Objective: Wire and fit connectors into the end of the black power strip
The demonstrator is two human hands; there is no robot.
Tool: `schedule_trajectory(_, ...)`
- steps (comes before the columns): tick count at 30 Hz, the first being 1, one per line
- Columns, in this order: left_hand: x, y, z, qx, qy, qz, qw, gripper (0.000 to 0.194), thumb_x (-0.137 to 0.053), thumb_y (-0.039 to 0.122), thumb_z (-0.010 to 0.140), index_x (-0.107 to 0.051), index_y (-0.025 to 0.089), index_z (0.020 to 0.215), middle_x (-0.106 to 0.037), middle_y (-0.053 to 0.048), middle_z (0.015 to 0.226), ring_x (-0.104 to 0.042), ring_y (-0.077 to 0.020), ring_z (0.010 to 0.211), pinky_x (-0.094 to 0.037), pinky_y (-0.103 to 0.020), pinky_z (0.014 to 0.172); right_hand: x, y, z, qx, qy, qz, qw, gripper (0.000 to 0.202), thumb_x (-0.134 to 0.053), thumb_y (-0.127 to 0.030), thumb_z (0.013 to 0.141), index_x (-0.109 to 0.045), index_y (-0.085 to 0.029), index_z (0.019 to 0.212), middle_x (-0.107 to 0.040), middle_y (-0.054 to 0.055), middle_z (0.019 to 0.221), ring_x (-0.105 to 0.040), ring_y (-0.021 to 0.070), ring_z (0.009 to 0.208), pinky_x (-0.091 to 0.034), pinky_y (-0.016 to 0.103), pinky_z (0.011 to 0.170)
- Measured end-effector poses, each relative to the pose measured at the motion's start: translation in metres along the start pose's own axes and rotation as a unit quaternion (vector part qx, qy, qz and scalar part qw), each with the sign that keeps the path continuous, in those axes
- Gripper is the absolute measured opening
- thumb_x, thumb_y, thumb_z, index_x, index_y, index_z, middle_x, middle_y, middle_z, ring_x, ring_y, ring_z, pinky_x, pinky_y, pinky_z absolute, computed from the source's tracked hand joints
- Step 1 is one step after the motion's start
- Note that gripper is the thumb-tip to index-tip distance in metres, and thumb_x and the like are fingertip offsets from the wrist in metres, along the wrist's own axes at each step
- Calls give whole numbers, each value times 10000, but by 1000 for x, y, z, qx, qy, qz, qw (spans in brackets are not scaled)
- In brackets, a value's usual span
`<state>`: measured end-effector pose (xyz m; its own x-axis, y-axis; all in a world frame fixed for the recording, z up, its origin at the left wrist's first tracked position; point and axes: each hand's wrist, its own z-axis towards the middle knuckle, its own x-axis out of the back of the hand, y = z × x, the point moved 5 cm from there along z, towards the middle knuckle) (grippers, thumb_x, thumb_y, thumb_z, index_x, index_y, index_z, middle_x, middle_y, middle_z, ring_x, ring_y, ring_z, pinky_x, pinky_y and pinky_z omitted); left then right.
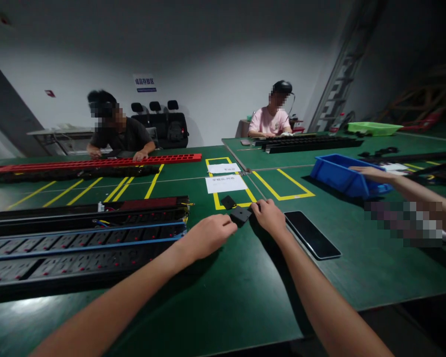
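Note:
A small black square plate (241,215) with a tiny hole sits between my two hands, low over the green table. My left hand (212,236) has its thumb and fingers closed on the plate's near left edge. At the plate's right corner, my right hand (269,216) is closed with the fingertips bent down; a dark bit shows at them, too small to name. Just beyond lies a second black square piece (228,202), at the edge of a yellow taped outline. A phone (312,235) with a dark screen rests right of my right hand.
Long power strips (78,240) with rows of sockets lie at left. Paper sheets (226,185) lie ahead. A blue bin (336,176) stands at right, with another person's hand (367,173) at its rim. Two people sit across the table, near a red rail (163,159) and black rails (312,144).

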<state>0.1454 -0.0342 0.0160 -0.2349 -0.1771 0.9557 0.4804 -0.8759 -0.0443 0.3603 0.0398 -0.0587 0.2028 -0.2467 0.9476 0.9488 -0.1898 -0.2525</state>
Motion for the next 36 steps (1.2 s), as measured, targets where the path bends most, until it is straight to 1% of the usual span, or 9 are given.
schedule_trajectory(4,-26,30,16,-95,-16,114,989,198,-478,47,942,-641,156,914,-668,-91,872,-634,-216,807,-498,-339,698,-2,1,0,-3,3,8,1000,425,-358,-456,1058,-688,-214,1174,-619,115,1135,-676,225,953,-461,287,798)
schedule_trajectory(8,-15,34,4,-84,-16,78,993,186,-521,115,946,-662,176,1051,-682,-103,1052,-634,-213,887,-481,-336,709,-2,2,0,-4,1,17,1000,429,-347,-443,1063,-684,-211,1193,-622,120,1147,-673,227,970,-458,294,812)
schedule_trajectory(10,-1,24,-12,-45,-23,44,998,172,-542,173,947,-678,195,1050,-672,-92,1021,-619,-215,893,-474,-341,728,-3,4,1,-4,-3,27,1000,440,-335,-443,1063,-685,-204,1183,-623,125,1142,-670,237,981,-458,303,814)
schedule_trajectory(14,23,-17,-59,75,-60,-21,995,187,-582,327,955,-717,206,1001,-630,-86,1046,-603,-219,925,-471,-357,810,-6,9,4,-18,-14,55,998,467,-307,-455,1064,-683,-203,1180,-630,129,1130,-658,250,1009,-455,316,828)
schedule_trajectory(17,30,-44,-94,152,-74,-54,984,216,-596,366,946,-744,214,986,-610,-76,1031,-601,-211,919,-473,-345,832,-8,12,6,-27,-17,58,998,490,-281,-462,1066,-670,-204,1213,-630,135,1144,-647,251,1030,-449,318,847)
schedule_trajectory(20,30,-50,-116,184,-66,-110,975,262,-599,383,942,-741,232,1102,-612,-71,1054,-606,-200,931,-485,-329,851,-9,14,6,-31,-17,58,998,497,-278,-463,1065,-669,-201,1227,-636,141,1144,-639,256,1042,-444,323,858)
schedule_trajectory(27,29,-38,-108,162,-55,-142,975,267,-604,342,950,-742,230,1150,-598,-78,1059,-602,-212,962,-485,-328,836,-9,15,4,-23,-11,59,998,508,-281,-466,1062,-686,-188,1191,-646,142,1106,-635,263,1038,-433,316,826)
schedule_trajectory(31,24,-41,-100,138,-95,-167,972,207,-611,331,956,-783,231,1018,-613,-66,1002,-604,-203,927,-472,-316,814,-9,15,4,-20,-5,59,998,498,-287,-468,1061,-687,-194,1175,-650,133,1080,-636,255,1020,-430,308,805)
schedule_trajectory(36,25,-42,-101,126,-102,-149,976,207,-598,300,959,-779,205,927,-619,-73,965,-595,-200,905,-456,-316,797,-9,16,5,-18,0,64,998,482,-301,-461,1057,-691,-195,1152,-654,128,1072,-634,249,997,-429,309,804)
